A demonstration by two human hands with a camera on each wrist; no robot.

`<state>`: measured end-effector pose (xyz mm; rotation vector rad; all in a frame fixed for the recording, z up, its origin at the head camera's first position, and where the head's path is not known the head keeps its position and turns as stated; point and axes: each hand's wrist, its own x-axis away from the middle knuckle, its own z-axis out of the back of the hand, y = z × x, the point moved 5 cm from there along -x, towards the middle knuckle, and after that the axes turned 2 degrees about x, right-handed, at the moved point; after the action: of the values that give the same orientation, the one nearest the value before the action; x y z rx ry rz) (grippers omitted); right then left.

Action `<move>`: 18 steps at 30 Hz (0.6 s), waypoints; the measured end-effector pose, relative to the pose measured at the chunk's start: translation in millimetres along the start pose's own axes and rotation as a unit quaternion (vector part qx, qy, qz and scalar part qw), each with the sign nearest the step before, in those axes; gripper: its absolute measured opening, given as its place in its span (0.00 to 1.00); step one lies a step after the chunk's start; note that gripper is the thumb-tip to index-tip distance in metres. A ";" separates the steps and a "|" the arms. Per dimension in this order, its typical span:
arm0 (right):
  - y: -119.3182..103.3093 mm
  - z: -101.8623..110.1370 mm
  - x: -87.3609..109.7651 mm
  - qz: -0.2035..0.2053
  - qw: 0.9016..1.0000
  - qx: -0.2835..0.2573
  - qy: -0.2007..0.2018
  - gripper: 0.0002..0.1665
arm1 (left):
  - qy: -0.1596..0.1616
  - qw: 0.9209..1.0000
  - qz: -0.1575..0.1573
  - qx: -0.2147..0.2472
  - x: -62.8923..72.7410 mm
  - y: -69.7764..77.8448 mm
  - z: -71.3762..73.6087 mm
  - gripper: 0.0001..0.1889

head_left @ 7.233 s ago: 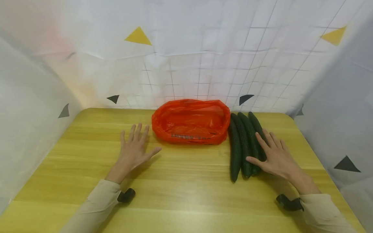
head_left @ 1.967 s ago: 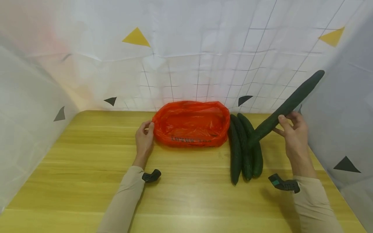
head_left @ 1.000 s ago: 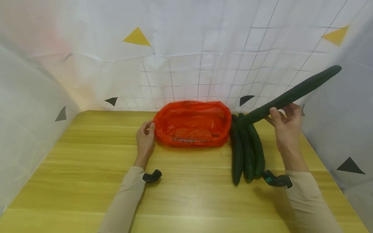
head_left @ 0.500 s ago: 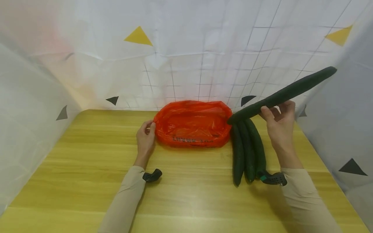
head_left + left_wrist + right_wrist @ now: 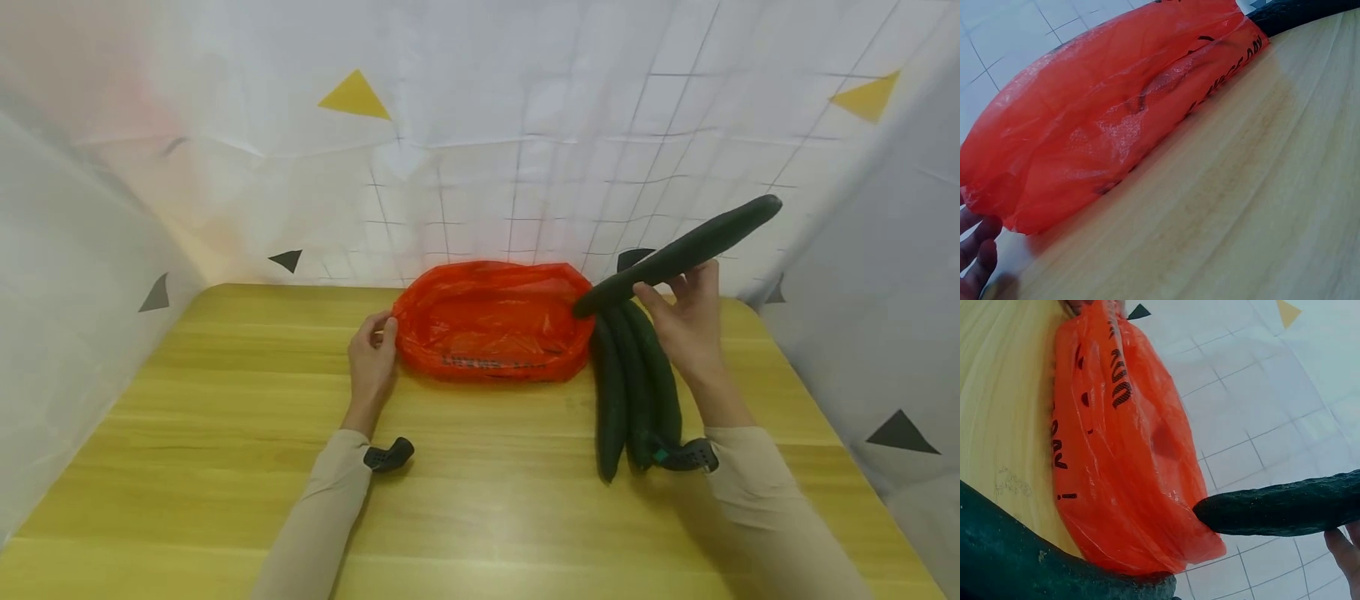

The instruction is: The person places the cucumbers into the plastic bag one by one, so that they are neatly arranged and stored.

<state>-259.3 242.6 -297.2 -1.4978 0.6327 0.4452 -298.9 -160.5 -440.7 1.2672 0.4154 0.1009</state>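
Observation:
My right hand [image 5: 690,321] grips a long dark green cucumber [image 5: 701,246] between thumb and fingers. It is held aloft, tilted, its lower end over the right rim of a red plastic bag [image 5: 491,367]. In the right wrist view, the tip of the held cucumber [image 5: 1260,509] overlaps the upper edge of the bag [image 5: 1110,462]. Beside the bag's right end, three more cucumbers [image 5: 611,400] lie side by side on the table. My left hand [image 5: 371,358] pinches the bag's left edge; the left wrist view has its curled fingers [image 5: 982,250] at that end. The bag's mouth gapes upward.
A light wood-grain table [image 5: 480,508] carries everything. White sheeting [image 5: 480,167] with grid lines and yellow and black triangles stands close behind the bag and along both sides. Dark wrist-worn devices [image 5: 390,455] sit at both sleeve cuffs.
My right hand has lifted the rightmost cucumber off the group, then carried it left to the bag's rim. The left hand has moved from lying spread on the table to the bag's left edge.

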 end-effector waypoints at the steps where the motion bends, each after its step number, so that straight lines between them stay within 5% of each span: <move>1: -1.5 -2.9 -0.4 0.005 1.000 0.004 -0.004 0.33 | 0.000 1.000 0.000 0.000 0.0 0.1 0.5 0.18; 12: 2.7 -18.3 -1.7 -0.022 0.997 0.074 -0.029 0.34 | 0.000 1.000 0.000 0.002 -2.3 -0.7 -2.1 0.17; 18: 7.4 -27.3 -2.7 -0.049 0.987 0.146 -0.054 0.30 | 0.000 1.000 0.011 0.003 -1.2 -0.1 -1.4 0.16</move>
<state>-269.1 216.0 -300.2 -1.2111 0.5112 0.3385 -300.5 -159.6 -440.9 1.2781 0.4020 0.1191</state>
